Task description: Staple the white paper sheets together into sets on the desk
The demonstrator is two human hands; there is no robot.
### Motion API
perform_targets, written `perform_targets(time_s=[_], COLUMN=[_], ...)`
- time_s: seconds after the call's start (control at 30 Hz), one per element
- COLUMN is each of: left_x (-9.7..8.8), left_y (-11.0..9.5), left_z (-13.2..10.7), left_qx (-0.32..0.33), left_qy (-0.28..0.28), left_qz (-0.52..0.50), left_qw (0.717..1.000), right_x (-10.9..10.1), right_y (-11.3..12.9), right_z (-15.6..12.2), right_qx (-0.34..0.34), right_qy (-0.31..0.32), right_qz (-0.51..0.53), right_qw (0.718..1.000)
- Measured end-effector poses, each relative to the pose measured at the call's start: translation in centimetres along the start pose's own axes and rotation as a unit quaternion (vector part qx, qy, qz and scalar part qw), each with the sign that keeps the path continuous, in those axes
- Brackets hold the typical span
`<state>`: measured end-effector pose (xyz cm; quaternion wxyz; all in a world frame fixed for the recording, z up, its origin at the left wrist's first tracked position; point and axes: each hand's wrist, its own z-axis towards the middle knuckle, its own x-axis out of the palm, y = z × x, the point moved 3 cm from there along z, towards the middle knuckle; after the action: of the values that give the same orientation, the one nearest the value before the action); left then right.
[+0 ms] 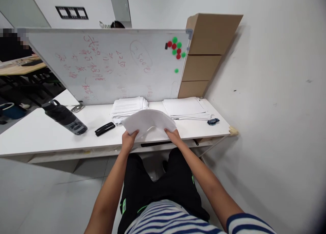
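Observation:
Both my hands hold white paper sheets [150, 119] by the near corners, and the paper bows upward in the middle above the desk's front edge. My left hand [129, 140] is closed with its thumb on top of the left corner. At the right corner my right hand [173, 135] grips in the same way. How many sheets there are I cannot tell. Behind the held paper lies a stack of printed papers [128, 106] on the left. A second pile of paper [184, 107] is on the right. Left of my left hand rests a black stapler [105, 128].
On the white desk [51, 139] a dark water bottle [65, 118] leans in view at the left, near a computer mouse [77, 108]. A small dark blue object [213, 121] lies at the right. A whiteboard [109, 67] and cardboard boxes [203, 54] stand at the back, beside a wall.

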<state>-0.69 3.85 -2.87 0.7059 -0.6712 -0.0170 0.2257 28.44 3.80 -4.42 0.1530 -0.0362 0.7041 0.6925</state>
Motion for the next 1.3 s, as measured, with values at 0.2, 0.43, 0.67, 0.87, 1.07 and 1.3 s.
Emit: perform_targets(time_s=[0.2,0.43,0.67,0.87,1.07,1.3], left_x=[-0.8,-1.2,-1.4,-2.4,-3.0,-8.8], left_y=[0.5,1.3,1.0,0.7,1.9,-0.2], left_z=[-0.1,0.4,-0.7,-2.2,-2.6,6.8], left_qx=[-0.018,-0.032,-0.088,-0.097,-0.095,0.092], left_qy=[-0.007,0.008,0.113,0.176,0.194,-0.044], left_qz=[-0.021,-0.058,-0.087,-0.064,0.050,0.421], left_qw=[1.000,0.998,0.986,0.977,0.975,0.901], right_x=[0.7,0.2,-1.9,-4.2,-4.1,-3.5], right_y=[-1.5,-1.3,-1.4,-1.4,-4.0,-5.9], right_z=[-0.3,-0.4,-1.9,-4.9,-7.8,-10.4], right_qx=[0.008,0.006,0.038,0.036,0.134,0.227], right_qy=[0.001,0.004,0.024,0.013,0.058,0.059], right_qz=[-0.042,-0.031,-0.073,-0.049,0.025,0.088], right_qw=[0.999,0.999,0.996,0.998,0.989,0.968])
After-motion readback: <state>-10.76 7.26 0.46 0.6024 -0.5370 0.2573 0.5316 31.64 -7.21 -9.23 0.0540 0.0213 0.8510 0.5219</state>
